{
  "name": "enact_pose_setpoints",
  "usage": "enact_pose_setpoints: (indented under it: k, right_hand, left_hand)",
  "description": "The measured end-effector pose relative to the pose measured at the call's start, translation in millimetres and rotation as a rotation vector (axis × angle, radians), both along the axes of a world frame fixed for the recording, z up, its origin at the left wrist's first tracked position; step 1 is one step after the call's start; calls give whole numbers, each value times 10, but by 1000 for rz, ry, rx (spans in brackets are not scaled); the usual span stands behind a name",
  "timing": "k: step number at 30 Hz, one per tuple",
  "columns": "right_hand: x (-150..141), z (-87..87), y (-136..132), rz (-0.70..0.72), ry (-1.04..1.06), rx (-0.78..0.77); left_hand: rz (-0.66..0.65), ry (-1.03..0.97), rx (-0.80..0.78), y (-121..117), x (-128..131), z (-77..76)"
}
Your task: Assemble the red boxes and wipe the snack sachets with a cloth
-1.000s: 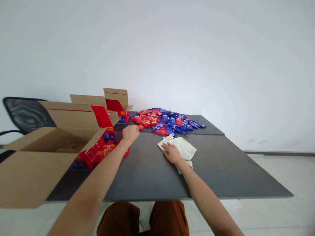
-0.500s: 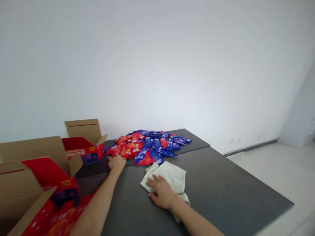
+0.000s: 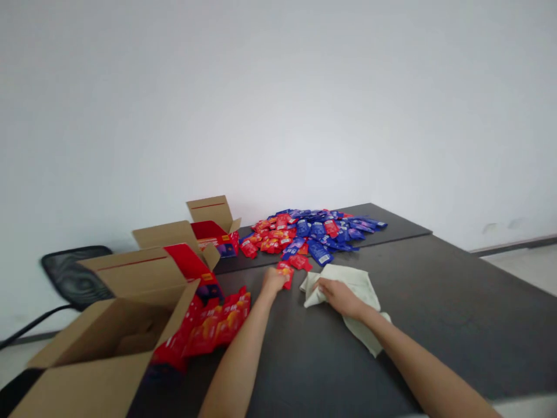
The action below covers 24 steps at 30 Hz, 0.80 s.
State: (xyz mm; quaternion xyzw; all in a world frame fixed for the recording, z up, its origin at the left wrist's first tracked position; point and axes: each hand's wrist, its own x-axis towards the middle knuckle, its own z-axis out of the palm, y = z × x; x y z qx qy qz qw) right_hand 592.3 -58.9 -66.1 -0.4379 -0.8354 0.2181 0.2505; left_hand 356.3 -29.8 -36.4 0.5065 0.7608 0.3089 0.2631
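Note:
My left hand (image 3: pixel 274 280) is closed on a red packet (image 3: pixel 286 274) in front of the pile, just above or on the dark table (image 3: pixel 304 354). My right hand (image 3: pixel 339 295) grips the near left part of a cream cloth (image 3: pixel 357 283), its fingers bunching the fabric, while the rest of the cloth spreads over the table. Behind both hands lies a heap of small packets, red ones (image 3: pixel 274 238) mostly at the left and blue ones (image 3: pixel 319 251) mostly at the right. Another red packet (image 3: pixel 301 262) lies at the heap's near edge.
Open cardboard boxes line the left side: a near one (image 3: pixel 108 325), a middle one (image 3: pixel 191 261) and a far one (image 3: pixel 217 232). Larger red packets (image 3: pixel 217 325) lie beside the near box. A black mesh chair (image 3: pixel 78 273) stands beyond the table's left side, and a white wall rises behind.
My view has swung left, bringing the near box and chair into sight. My left hand has drawn back from the heap with a red packet. My right hand has gone from lying flat to gripping the cloth.

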Motion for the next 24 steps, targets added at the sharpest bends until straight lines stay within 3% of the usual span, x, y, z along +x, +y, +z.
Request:
enact_pose_setpoints:
  k: [5, 7, 9, 12, 14, 17, 21, 24]
  right_hand:
    - [-58, -162, 96, -182, 499, -132]
    - [-110, -162, 28, -248, 716, -211]
    - [-185, -139, -111, -167, 783, -209]
    - [-344, -118, -394, 154, 545, -143]
    - [-446, -126, -539, 272, 298, -32]
    - [-503, -137, -551, 225, 79, 31]
    - [-356, -105, -310, 56, -17, -76]
    - [-183, -21, -267, 160, -16, -175]
  left_hand:
    - [-85, -193, -35, -611, 245, -267]
    - [-127, -378, -76, -790, 406, -322]
    - [-130, -668, -87, -907, 537, -345]
    - [-58, -1081, -24, -984, 594, -350]
    - [-40, -1218, -18, -1001, 532, -345]
    - [-129, -1353, -114, -1023, 366, -333]
    - [-210, -1433, -277, -1014, 200, -302]
    - [-155, -1432, -348, -943, 136, -285]
